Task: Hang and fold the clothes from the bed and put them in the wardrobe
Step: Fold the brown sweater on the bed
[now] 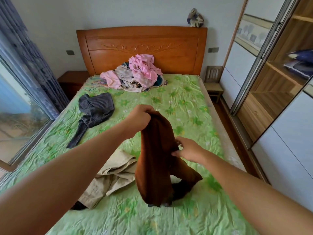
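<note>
Held up over the near half of the bed [186,102]: a brown garment [155,155], hanging in one long fold, its lower end down on the green flowered sheet. Gripped at the top by the left hand [138,119], fingers curled tight round the bunched cloth. Pinched halfway down its right edge by the right hand [188,150] — thumb and forefinger closed on the fabric, the other fingers loosely bent. Just left of it on the bed, crumpled beige trousers [115,177], partly under the hanging cloth. Further up the bed on its left side, a dark grey garment [96,109], rumpled, one long strip trailing towards the near edge. At the head of the bed, a heap of clothes [135,73], pink on top, pressed against the carved wooden headboard [142,46]; beside the heap on the left, what look like thin coloured hangers [96,83], too blurred to count. Right of the bed, the wardrobe [274,78] — sliding door drawn aside, wooden shelves showing, folded dark blue cloth [299,65] on one shelf. Between the wardrobe and the head of the bed, a small wooden chair [213,80]. Left of the bed, a low nightstand [72,80] and a big window [17,106].
</note>
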Demonstrator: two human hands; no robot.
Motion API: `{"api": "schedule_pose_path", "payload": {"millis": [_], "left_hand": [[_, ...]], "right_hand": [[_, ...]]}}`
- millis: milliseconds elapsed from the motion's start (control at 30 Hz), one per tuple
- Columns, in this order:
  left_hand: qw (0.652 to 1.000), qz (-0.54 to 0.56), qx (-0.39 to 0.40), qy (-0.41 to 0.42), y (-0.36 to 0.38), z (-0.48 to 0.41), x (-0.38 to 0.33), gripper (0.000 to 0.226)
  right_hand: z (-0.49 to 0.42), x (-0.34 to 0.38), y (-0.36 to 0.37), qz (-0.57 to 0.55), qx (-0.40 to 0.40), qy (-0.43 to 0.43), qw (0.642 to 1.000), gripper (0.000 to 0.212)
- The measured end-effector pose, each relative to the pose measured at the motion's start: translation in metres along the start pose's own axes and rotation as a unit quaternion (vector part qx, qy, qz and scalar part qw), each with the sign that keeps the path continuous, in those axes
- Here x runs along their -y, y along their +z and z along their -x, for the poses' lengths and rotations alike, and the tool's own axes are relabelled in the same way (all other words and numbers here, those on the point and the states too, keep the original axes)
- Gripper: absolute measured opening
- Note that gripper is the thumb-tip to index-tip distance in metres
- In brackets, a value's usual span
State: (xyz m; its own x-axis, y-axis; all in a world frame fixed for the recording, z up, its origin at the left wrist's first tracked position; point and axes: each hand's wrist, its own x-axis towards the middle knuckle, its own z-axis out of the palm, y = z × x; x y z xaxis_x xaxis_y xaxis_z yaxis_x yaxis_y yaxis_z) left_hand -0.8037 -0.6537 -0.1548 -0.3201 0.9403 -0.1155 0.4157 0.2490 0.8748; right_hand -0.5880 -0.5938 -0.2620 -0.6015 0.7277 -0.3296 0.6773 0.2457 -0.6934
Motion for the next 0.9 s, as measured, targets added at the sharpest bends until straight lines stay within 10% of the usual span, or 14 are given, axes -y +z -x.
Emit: {"api": "schedule_pose_path", "payload": {"millis": [267,600,700,900], "left_hand": [[0.998,0.047,0.048,-0.004,-0.063,0.008,0.007,0.037],[0.953,-0.232,0.121,0.154,-0.074,0.011,0.034,0.038],[0.966,-0.178,0.084,0.167,-0.051,0.007,0.037,0.010],[0.980,-0.060,0.050,0.183,-0.016,0.010,0.015,0.027]], "right_hand": [[-0.013,0.069,0.049,-0.100,-0.080,-0.055,0.990,0.042],[-0.017,0.158,0.008,-0.036,-0.147,-0.127,0.980,0.011],[-0.010,0.154,-0.003,-0.046,-0.167,-0.105,0.979,0.011],[0.026,0.063,0.026,-0.143,-0.204,-0.110,0.962,0.014]]}}
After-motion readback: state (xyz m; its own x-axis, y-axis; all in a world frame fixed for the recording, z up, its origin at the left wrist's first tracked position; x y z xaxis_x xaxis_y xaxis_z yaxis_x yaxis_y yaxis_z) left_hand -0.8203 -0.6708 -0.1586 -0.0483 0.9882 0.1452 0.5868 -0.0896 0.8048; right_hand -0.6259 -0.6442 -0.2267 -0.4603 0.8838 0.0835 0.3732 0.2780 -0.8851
